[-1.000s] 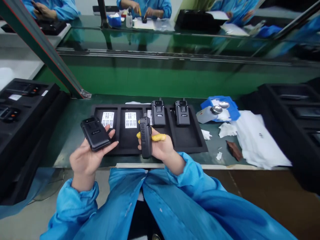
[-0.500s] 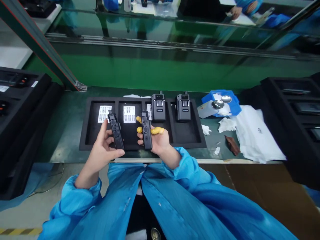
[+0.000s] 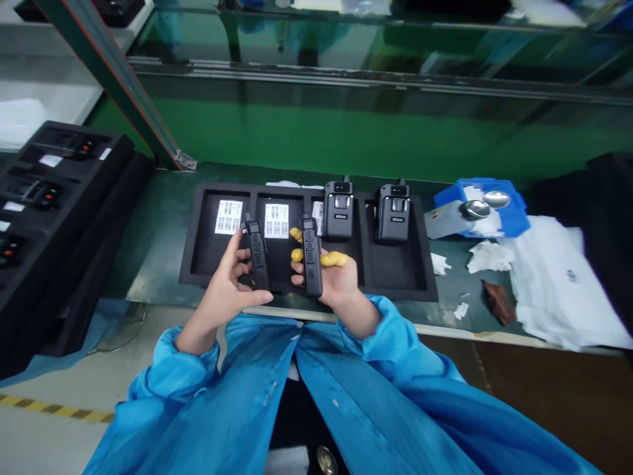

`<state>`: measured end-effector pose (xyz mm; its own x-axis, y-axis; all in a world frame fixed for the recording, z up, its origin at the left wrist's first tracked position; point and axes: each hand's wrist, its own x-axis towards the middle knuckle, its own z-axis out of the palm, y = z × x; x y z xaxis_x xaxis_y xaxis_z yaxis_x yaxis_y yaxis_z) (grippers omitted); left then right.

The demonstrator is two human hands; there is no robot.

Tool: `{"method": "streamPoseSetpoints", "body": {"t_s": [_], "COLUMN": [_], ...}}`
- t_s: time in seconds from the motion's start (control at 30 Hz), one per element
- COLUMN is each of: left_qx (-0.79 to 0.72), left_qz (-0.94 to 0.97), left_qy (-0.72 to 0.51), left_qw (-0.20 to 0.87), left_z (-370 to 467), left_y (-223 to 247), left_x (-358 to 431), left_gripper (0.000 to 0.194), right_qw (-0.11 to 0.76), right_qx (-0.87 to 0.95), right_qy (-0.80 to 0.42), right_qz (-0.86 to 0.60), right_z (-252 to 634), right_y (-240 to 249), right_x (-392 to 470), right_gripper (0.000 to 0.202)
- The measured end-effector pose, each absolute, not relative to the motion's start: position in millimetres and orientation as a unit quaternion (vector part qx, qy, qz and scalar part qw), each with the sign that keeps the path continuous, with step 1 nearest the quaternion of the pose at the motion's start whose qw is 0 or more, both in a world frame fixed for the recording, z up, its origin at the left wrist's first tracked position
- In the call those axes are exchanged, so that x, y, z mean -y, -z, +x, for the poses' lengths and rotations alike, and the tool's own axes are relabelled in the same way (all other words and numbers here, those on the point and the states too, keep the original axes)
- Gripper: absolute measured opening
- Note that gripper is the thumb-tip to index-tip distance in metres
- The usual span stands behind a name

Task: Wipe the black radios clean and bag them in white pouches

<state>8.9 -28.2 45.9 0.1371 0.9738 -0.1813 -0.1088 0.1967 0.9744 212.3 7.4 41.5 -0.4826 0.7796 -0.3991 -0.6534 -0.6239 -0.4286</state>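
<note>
Both my hands are over the near side of a black foam tray (image 3: 185,260) on the dark green bench. Between thumb and fingers, my left hand (image 3: 225,290) grips a black handheld device (image 3: 258,254), its row of side buttons facing up. My right hand (image 3: 341,284), with yellow finger cots on some fingers, is closed around a similar device (image 3: 311,257), also button side up. Two more such devices, one left (image 3: 339,221) and one right (image 3: 393,221), lie clip side up in the tray. Printed white labels, one left (image 3: 229,218) and one right (image 3: 276,221), lie in its left compartments.
On the right are a blue bin (image 3: 517,214) with white wipes, a metal-topped bottle (image 3: 448,221) leaning against it, crumpled tissue (image 3: 489,257), a brown scrap (image 3: 498,302) and white bags (image 3: 564,284). Stacked foam trays (image 3: 106,175) with devices stand at left. A metal post (image 3: 133,99) rises behind.
The camera view has turned, so the bench and tray sit further right in the picture. Each hand still holds its device; the left one looks slightly more upright.
</note>
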Motion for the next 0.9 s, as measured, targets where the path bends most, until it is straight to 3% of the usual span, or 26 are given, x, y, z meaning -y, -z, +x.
{"method": "streamPoseSetpoints", "body": {"t_s": [0.37,0.57,0.77,0.9], "left_qx": [-0.482,-0.462,-0.441,-0.431], "left_qz": [0.443,0.44,0.291,0.179], "left_qy": [-0.447,-0.45,-0.49,-0.504], "left_qw": [0.61,0.625,0.693,0.726], "left_z": [7.9,2.2,5.2,8.2], "left_y": [-46.9,-40.5,-54.8,-73.6], "left_x": [27.5,28.1,21.9,8.3], "left_gripper": [0.125,0.118,0.081,0.067], "right_qw": [0.42,0.425,0.45,0.479], "right_qx": [0.101,0.076,0.003,-0.015], "right_qy": [-0.851,-0.852,-0.833,-0.806], "right_qz": [-0.298,-0.297,-0.324,-0.348], "right_z": [210.7,210.9,203.8,196.6], "right_y": [-43.7,-43.4,-63.2,-80.9], "right_x": [-5.8,-5.9,-6.5,-9.4], "right_gripper": [0.041,0.052,0.024,0.027]}}
